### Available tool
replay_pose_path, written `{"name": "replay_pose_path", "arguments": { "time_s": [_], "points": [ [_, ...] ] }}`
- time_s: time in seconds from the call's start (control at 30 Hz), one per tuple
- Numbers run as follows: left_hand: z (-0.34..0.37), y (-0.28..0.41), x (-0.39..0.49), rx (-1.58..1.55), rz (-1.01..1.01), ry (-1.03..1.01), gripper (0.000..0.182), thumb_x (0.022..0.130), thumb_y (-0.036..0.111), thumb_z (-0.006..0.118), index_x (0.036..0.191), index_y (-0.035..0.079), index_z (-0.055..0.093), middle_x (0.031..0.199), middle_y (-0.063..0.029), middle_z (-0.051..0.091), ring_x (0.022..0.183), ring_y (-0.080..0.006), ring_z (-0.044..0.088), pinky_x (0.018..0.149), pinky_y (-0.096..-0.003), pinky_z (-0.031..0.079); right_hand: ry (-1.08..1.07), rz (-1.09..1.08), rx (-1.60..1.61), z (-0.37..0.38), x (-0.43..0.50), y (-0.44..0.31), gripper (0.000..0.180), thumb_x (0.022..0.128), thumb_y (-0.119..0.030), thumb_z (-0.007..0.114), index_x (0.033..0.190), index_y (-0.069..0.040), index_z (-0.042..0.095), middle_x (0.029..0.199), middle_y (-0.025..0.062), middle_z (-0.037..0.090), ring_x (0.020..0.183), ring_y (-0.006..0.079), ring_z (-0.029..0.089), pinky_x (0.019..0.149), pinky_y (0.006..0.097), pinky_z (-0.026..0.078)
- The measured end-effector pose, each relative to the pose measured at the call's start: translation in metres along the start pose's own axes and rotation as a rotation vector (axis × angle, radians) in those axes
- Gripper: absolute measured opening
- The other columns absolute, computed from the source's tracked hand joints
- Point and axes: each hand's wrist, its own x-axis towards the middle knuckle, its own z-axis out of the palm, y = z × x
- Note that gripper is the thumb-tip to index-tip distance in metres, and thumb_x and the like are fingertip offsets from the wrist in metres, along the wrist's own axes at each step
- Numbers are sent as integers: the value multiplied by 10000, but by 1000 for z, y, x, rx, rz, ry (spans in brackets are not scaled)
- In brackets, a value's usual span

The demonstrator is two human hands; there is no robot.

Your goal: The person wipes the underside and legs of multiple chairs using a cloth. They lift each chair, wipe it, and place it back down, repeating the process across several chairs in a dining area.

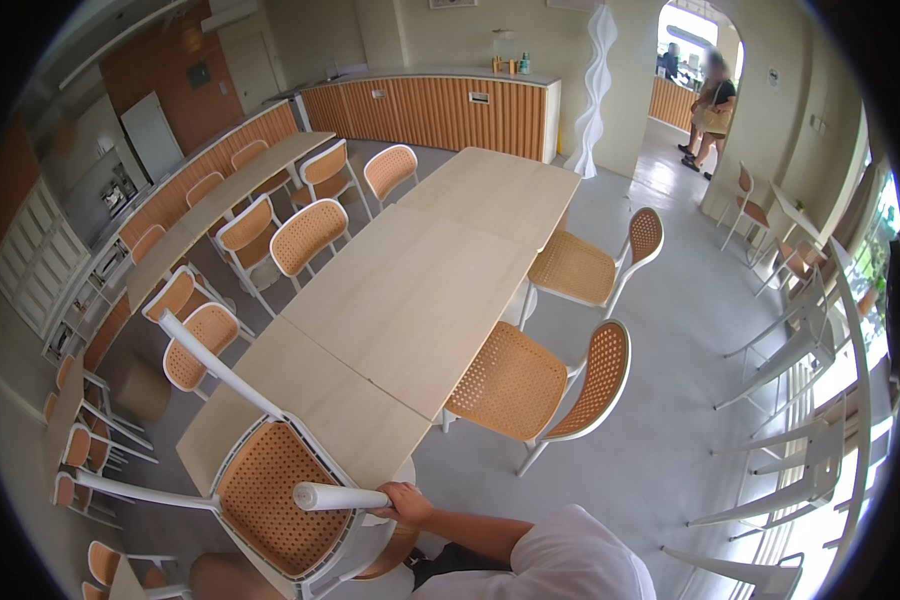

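Observation:
My right hand [405, 504] is closed around a white leg of an overturned chair [277, 491] at the bottom left of the head view. The chair's tan perforated seat faces up, with white legs pointing up and outward, over the near end of a long light-wood table [420, 262]. Whether the seat rests on the tabletop cannot be told. My left hand is out of view; a bare knee or arm part shows below the chair. Two upright chairs with perforated tan seats, a nearer chair [510, 382] and a farther chair [574, 270], stand along the table's right side.
More chairs line the left side, beside a narrow long table [225, 202]. A slatted wooden counter [427, 112] curves behind. White metal stools [802, 465] stand along the right windows. A wavy white column lamp [596, 97] is near the arched doorway, where people [712, 105] stand.

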Motion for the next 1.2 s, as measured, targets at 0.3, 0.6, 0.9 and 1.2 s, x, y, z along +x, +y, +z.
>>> {"name": "replay_pose_path", "arguments": {
  "time_s": [0.3,0.6,0.9,1.2],
  "points": [
    [-3,3,-4,-43,16,15,348,785,366,464,946,61,508,663,-4,465,506,-87,410,437,-222,321,-249,126,241,-90,-1,-34,404,850,-246,519,1247,-267,445,1053,106,387,996,266,445,911,362,360],
    [0,4,-8,-41,-2,21,289,769,319,477,890,59,511,629,-3,444,492,-91,392,430,-227,304,234,-765,472,-154,38,-174,440,808,-293,601,1205,-136,491,1155,142,317,1057,313,359,921,394,294],
    [-5,7,-5,-55,16,62,231,753,272,489,833,56,514,596,-2,423,477,-96,374,423,-232,288,294,-234,989,-34,39,-80,582,862,-532,375,1022,4,536,770,134,578,719,215,562,724,300,448],
    [-1,10,-6,-49,17,65,176,737,225,502,777,54,517,562,-1,403,462,-101,356,416,-237,271,150,752,1321,-60,44,-91,511,882,-448,411,992,32,548,817,101,597,645,159,584,613,242,484]
  ]
}}
